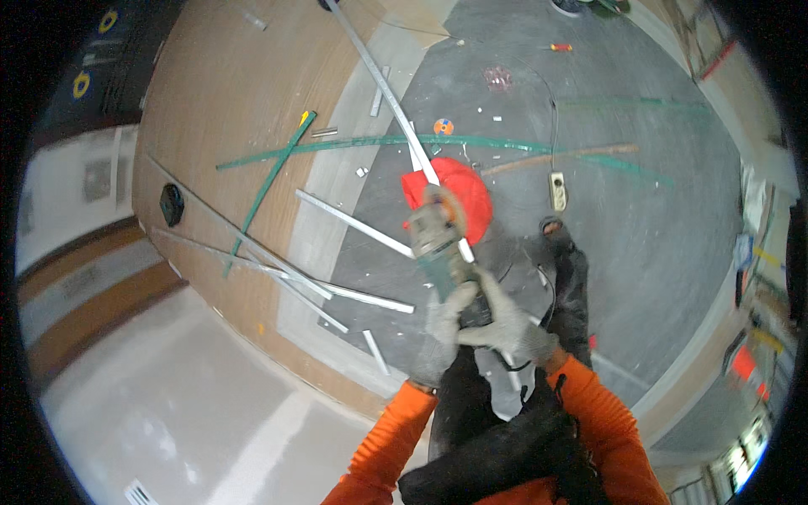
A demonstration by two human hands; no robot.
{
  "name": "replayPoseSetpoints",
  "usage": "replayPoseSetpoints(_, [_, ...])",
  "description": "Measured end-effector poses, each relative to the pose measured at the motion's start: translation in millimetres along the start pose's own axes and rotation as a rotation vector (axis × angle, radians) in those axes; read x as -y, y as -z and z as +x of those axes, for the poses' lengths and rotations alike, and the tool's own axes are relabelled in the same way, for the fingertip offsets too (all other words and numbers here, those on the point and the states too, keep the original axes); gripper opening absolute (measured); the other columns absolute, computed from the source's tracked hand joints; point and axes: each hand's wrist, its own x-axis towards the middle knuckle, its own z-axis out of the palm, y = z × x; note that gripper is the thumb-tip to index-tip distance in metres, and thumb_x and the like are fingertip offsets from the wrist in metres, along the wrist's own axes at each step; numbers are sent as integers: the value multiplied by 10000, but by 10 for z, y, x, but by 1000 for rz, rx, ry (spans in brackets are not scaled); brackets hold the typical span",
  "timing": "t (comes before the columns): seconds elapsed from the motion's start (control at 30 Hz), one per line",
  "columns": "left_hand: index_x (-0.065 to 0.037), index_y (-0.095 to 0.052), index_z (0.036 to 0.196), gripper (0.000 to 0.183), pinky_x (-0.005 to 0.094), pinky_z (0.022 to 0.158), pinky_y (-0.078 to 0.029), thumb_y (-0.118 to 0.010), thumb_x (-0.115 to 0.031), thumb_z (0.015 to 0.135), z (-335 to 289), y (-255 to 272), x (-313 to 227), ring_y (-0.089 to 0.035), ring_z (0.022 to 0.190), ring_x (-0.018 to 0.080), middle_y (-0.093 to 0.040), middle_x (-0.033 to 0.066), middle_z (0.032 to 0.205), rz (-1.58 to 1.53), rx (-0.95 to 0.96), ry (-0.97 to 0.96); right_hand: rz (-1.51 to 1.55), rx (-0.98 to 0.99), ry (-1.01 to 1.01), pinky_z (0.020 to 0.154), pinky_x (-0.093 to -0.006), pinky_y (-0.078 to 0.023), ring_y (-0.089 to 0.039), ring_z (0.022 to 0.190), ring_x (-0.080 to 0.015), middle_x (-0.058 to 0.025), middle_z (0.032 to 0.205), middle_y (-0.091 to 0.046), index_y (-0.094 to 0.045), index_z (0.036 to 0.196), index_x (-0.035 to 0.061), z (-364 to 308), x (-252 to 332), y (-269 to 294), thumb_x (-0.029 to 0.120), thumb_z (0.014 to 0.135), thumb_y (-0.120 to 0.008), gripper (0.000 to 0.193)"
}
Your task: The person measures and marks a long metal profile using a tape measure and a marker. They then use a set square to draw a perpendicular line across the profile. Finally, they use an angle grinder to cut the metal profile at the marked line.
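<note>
Both my hands wear pale work gloves and are wrapped round the body of an angle grinder [442,244]. My left hand [441,330] closes on its rear from the left, and my right hand [512,322] grips from the right. The grinder's head and disc, blurred, lie over a long pale metal profile [379,77] that runs from the top of the view down toward my legs. Whether the disc touches the profile, I cannot tell. Beneath it is a bright red object [470,189], partly covered by the grinder and profile. Another white strip [353,222] ends beside the grinder's head.
Green strips [353,145] cross the floor ahead, with a brown strip [562,158] to the right. Metal profiles [244,240] lie crossed at left, near a dark case [172,204]. A power strip [557,192] with a cable sits beyond my shoe [551,225]. An orange-and-blue disc [443,126] lies farther off.
</note>
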Motion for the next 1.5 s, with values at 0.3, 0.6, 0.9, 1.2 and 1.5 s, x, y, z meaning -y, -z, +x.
replayPoseSetpoints(0.3, [-52,-656,1299,310,283,802,-485,-639,-228,1045,-120,1327,-1017,-578,906,98,-674,12,1075,560,55,-361,700,-628,93,876,-361,-587,-693,976,-208,-136,1214,-650,-306,1599,35,-1278,248,-896,24,747,-818,994])
replayPoseSetpoints(0.6, [-26,-567,1365,387,203,627,-380,-650,-54,988,-473,2837,-2763,-447,711,28,-515,-63,858,881,-71,-768,614,-1331,194,803,-352,-608,-708,927,-210,-125,1191,-674,-473,1468,40,-2532,-716,-1592,361,767,-905,884])
replayPoseSetpoints(0.9, [-6,-663,1175,266,321,767,-495,-724,-85,929,1131,4026,-2379,-601,860,158,-691,57,976,1580,-117,-602,933,-1501,222,857,-325,-592,-704,978,-182,-93,1168,-681,-343,1572,48,-3214,-2245,-2859,85,868,-795,838])
replayPoseSetpoints(1.2, [-25,-635,1293,300,338,957,-513,-657,-179,1037,-891,2034,1886,-641,1064,192,-697,99,1157,1629,1207,23,1030,-1678,108,1030,-364,-516,-606,1200,-223,-131,1360,-583,-286,1607,28,-3028,-3512,-4050,103,847,-804,923])
replayPoseSetpoints(1.5, [21,-561,1380,568,397,1027,-495,-651,-405,1014,-2043,2294,3053,-651,1222,310,-685,197,1282,1672,1242,127,978,-1793,83,1111,-394,-460,-558,1308,-267,-160,1423,-561,-287,1609,33,-2389,-3836,-4454,160,799,-826,981])
